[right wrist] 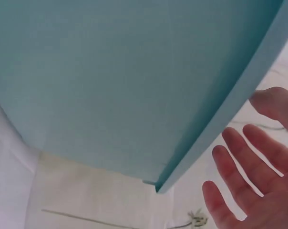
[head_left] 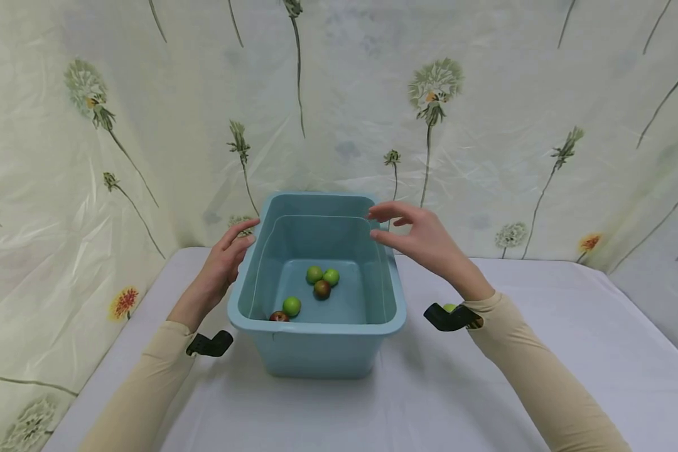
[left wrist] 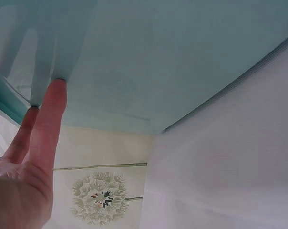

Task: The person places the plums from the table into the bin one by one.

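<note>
A light blue plastic tub [head_left: 316, 328] stands on the table. On its floor lie three small round green fruits [head_left: 291, 306], a reddish-brown one [head_left: 322, 289] beside two of them, and a red one [head_left: 279, 316] partly hidden by the near rim. My left hand [head_left: 220, 267] is at the tub's left side, fingers extended. In the left wrist view its fingertips [left wrist: 58, 88] appear to touch the outer wall. My right hand [head_left: 420, 238] hovers by the right rim, fingers spread and gently bent, with nothing in them. In the right wrist view the thumb is close to the rim; contact is unclear.
A white cloth covers the table [head_left: 570, 333]. A yellow-green round thing [head_left: 449, 307] shows behind the right wrist's black camera mount [head_left: 447, 317], mostly hidden. Behind the tub hangs a flower-printed sheet [head_left: 339, 94].
</note>
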A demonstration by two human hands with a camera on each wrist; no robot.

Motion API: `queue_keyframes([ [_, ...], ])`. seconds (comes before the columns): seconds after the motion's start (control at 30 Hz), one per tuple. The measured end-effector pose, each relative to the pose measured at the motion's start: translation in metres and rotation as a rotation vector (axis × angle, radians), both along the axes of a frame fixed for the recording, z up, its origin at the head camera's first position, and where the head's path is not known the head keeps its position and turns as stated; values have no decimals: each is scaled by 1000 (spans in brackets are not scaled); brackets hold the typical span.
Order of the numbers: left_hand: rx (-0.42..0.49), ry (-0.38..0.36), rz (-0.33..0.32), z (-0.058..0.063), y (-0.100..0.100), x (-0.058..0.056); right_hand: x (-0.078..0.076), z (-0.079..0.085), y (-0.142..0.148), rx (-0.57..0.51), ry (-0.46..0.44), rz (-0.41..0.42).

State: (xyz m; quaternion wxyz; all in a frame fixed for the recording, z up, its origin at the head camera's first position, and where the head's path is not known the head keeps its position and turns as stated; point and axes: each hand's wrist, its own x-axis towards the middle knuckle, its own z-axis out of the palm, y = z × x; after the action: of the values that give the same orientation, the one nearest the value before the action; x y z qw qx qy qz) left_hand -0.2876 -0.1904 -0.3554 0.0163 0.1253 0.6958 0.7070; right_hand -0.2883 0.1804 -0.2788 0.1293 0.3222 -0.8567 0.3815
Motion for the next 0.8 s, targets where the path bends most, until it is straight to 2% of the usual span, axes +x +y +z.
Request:
queue_keyframes([
  [0.43,-18,-3,1,1,-1,0,1,-8,26,-13,25,-81],
  [0.8,-30,-1,-2,4,-2,-1,6,-17,50,2,5,-155],
])
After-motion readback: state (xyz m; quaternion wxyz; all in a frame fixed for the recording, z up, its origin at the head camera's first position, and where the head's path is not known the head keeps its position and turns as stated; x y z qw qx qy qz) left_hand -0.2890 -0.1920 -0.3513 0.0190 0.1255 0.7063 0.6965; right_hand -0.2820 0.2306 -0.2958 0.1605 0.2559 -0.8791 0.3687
